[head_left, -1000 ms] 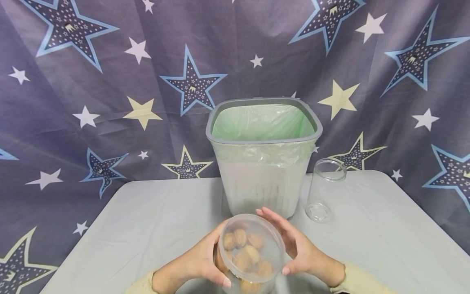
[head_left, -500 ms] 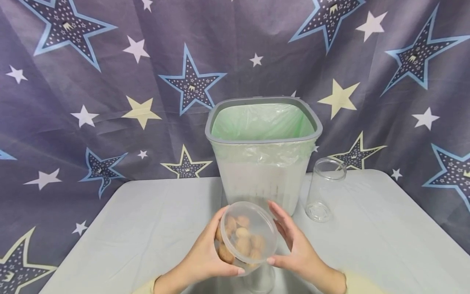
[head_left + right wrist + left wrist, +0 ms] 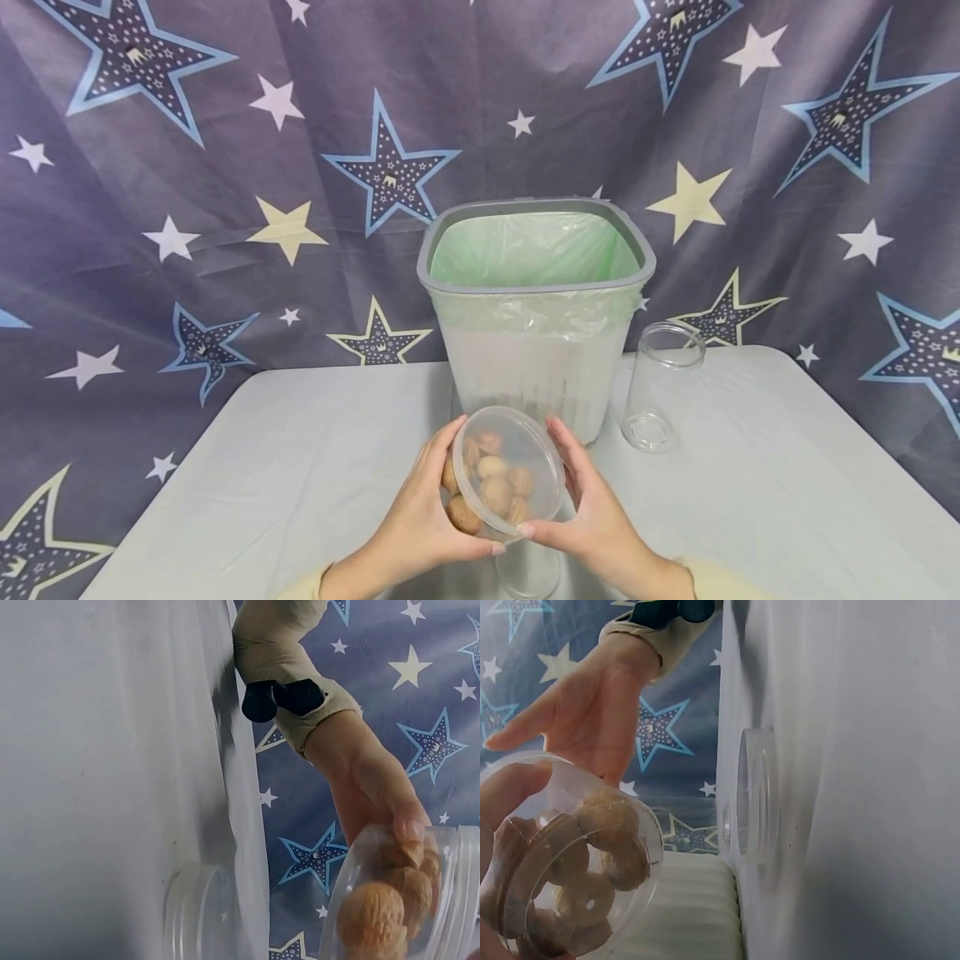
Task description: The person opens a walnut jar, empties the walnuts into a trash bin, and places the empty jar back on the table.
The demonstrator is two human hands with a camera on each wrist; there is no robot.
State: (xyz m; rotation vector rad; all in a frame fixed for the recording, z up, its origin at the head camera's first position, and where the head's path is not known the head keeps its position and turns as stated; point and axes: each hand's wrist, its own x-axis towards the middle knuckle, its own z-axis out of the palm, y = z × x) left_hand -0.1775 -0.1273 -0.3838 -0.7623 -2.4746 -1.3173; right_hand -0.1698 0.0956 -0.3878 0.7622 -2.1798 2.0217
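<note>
A round clear plastic tub point(image 3: 352, 877) of walnuts point(image 3: 495, 493) has a frosted lid point(image 3: 542, 467) on top. My left hand point(image 3: 420, 521) grips its left side, with the thumb low on the near side, and holds it tilted above the table. My right hand point(image 3: 603, 529) is at the lid's right edge: the thumb lies on the near rim and the fingers curve along the far side. In the left wrist view several walnuts show through the tub wall, and my right hand point(image 3: 600, 705) is beyond it. The right fingertips are partly hidden.
A grey-rimmed bin point(image 3: 536, 358) with a green bag liner stands behind my hands. To its right is a tall clear open jar point(image 3: 647, 400). A shallow round clear plastic piece point(image 3: 759, 796) sits on the table point(image 3: 315, 450) just below the tub.
The tub has risen and tilted, its lid facing more to the right, uncovering the clear piece below. My right thumb has moved left onto the lid's rim.
</note>
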